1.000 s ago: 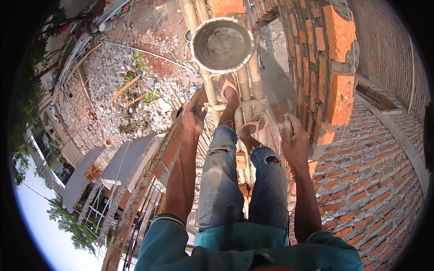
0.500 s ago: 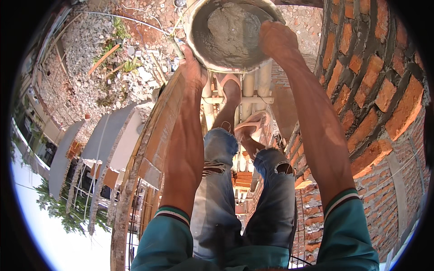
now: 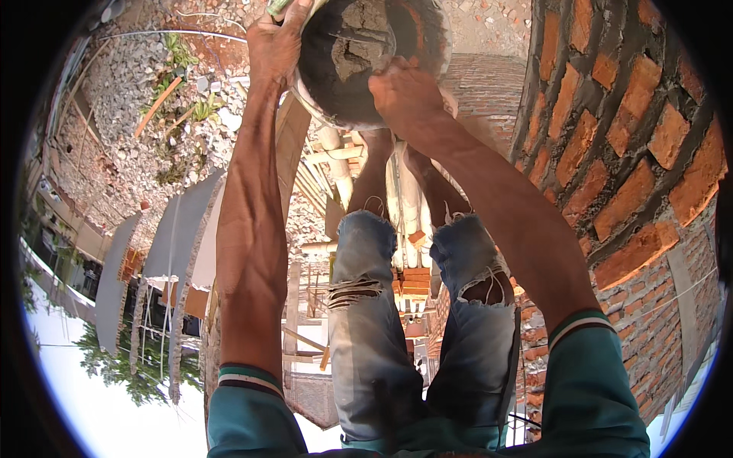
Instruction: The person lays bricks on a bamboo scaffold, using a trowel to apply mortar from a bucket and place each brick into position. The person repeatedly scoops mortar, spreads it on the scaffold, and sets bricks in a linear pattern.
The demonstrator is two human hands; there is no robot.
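A round bucket (image 3: pixel 309 99) of wet grey mortar (image 3: pixel 363 53) is at the top middle, cut off by the picture's upper edge. My right hand (image 3: pixel 408 91) is closed in a fist over its near right side, on what looks like a trowel; the handle is hidden, and mortar covers most of the blade (image 3: pixel 392 38). At the bucket's left rim, my left hand (image 3: pixel 276 52) is closed around a thin greenish rod (image 3: pixel 276 7), whose kind I cannot make out. Below the bucket are my legs in torn jeans (image 3: pixel 363 305).
On the right rises a brick wall (image 3: pixel 588 175) with grey mortar joints. Bamboo poles (image 3: pixel 336 164) lie around my feet, high over lower ground. Rubble (image 3: pixel 221 130) covers the ground at left, beyond a wooden board (image 3: pixel 290 145). Grey slab-like roof edges (image 3: pixel 179 229) stand below it.
My left hand has moved up and left along the bucket's rim. My right hand has moved left and down over the mortar. The bucket has shifted slightly left, and the view has shifted too.
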